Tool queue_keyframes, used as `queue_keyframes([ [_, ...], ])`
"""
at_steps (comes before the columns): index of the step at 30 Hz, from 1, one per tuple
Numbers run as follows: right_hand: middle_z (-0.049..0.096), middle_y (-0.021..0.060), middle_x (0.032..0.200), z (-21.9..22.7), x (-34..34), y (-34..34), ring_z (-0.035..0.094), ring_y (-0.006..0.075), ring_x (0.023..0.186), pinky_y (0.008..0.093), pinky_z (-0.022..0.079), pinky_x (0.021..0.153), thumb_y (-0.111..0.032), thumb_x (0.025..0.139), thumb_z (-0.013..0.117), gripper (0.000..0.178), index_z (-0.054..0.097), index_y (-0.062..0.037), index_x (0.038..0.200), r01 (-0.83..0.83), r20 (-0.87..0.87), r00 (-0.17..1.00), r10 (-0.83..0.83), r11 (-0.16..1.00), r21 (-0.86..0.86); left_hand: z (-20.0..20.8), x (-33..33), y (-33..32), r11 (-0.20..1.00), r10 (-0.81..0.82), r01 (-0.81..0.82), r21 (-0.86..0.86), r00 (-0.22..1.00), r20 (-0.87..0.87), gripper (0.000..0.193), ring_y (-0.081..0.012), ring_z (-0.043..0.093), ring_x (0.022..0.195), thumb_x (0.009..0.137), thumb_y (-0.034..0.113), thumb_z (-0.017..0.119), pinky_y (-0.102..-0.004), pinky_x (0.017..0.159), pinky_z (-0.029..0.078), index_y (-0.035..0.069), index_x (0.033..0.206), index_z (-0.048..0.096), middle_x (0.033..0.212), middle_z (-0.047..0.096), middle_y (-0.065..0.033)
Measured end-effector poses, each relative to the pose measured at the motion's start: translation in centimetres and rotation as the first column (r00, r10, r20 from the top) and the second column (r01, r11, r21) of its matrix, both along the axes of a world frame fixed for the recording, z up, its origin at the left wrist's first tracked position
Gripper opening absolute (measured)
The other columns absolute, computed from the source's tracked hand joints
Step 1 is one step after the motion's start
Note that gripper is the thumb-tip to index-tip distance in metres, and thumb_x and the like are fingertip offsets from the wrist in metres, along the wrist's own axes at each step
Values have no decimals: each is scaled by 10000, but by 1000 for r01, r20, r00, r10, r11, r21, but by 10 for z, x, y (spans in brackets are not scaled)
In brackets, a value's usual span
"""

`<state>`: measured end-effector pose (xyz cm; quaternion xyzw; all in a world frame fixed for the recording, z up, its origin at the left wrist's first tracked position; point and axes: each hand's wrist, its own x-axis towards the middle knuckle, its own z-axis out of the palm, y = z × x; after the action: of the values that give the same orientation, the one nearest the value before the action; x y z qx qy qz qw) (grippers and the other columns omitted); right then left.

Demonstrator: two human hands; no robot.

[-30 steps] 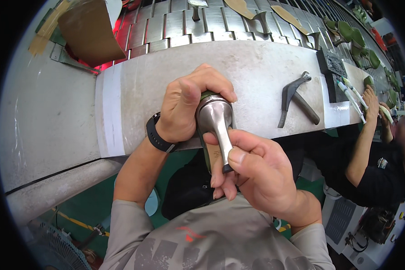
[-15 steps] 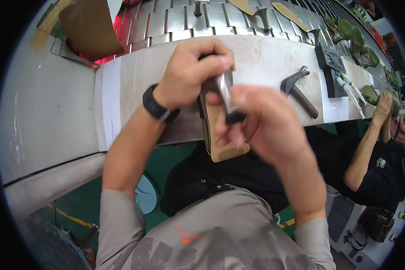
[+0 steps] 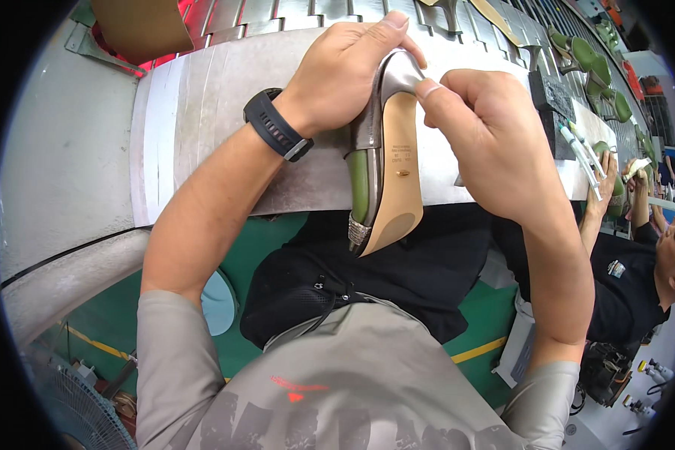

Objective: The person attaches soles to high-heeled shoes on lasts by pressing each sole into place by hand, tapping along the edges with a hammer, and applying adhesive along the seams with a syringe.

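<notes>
A high-heeled shoe [image 3: 401, 161] is held sole-up over the bench's near edge, its toe toward me. It has a tan sole, a shiny grey heel, a green and grey upper and a sparkling band near the toe. My left hand [image 3: 345, 71], with a dark watch on the wrist, wraps round the back of the shoe by the heel. My right hand [image 3: 487, 127] is closed at the heel's narrow end, thumb and curled fingers pressed together there. The heel tip is hidden by those fingers.
Beyond the bench [image 3: 217, 112] runs a metal slat conveyor [image 3: 270, 16] with loose soles and heels. A black block [image 3: 551, 97] and syringe-like tubes [image 3: 581, 154] lie at right. Green shoes [image 3: 592, 67] stand farther right, near a co-worker's hand [image 3: 604, 184]. A brown board [image 3: 139, 26] is at upper left.
The shoe has turned so its sole faces up and its heel points away to the right. My right hand has moved up from beside the sole to the heel. The hammer at right is now mostly hidden.
</notes>
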<state>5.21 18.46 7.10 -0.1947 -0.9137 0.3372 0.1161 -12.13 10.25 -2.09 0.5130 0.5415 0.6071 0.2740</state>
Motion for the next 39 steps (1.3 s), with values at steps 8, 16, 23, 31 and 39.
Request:
queue_keyframes([
  [8,417,62,528,-5,1,-5,393,121,490,352,330,480,-235,992,594,398,638,67,736,27,51,998,-24,998,-60,4,0,-5,999,15,-10,35,990,-138,673,-115,549,752,1145,492,338,-262,738,454,-16,978,745,824,667,-37],
  [16,604,100,657,-4,2,-16,580,103,624,296,433,560,-259,951,733,359,659,73,834,-156,74,984,160,986,-55,7,-19,-22,984,-117,139,-114,977,180,311,-118,632,899,1002,263,571,-272,854,503,-18,996,703,946,705,-71],
  [23,708,43,818,-104,18,-29,651,90,741,260,545,704,-213,1030,681,261,694,47,1012,129,-198,898,-393,666,-735,-13,-48,-24,974,-222,207,94,953,205,380,-236,660,984,944,244,490,-351,972,488,-62,954,715,972,733,-163],
  [31,710,59,782,-127,22,-45,658,97,711,269,544,675,-156,1015,692,188,707,26,969,118,-395,832,-391,819,-561,-15,-53,-25,967,-241,226,116,961,134,442,-280,666,990,930,257,480,-374,978,491,-105,975,730,1012,726,-209],
  [39,697,54,864,-65,34,-23,642,90,738,234,505,652,-290,1094,570,361,716,40,1072,-17,-424,864,-271,826,-563,11,-11,-18,992,-106,106,-65,994,2,388,-193,668,999,1006,232,500,-318,955,491,-67,1006,747,1027,748,-148],
])
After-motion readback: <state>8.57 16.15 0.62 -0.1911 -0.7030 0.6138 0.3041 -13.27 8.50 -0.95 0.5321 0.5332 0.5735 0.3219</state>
